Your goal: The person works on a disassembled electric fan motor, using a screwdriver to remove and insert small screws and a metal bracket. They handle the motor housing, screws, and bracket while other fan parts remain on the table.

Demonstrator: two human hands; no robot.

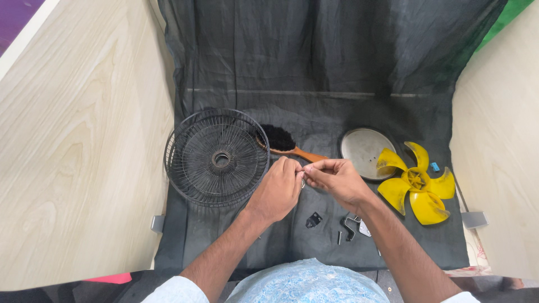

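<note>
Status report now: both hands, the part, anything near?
Left hand and right hand pinch a small part, too small to identify. Fan guard left, brush behind. Yellow blade right, clear of hands.

Black wire fan guard (216, 158), yellow fan blade (416, 182), grey metal disc (362, 148), brown-handled black brush (283, 141), black cloth (314, 73), pale woodgrain walls (78, 140).

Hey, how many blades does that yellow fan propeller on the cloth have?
5. The yellow fan blade lies right of the hands: blades point up-left beside the round metal plate, up, right, down, and down-left. None looks hidden.
</note>
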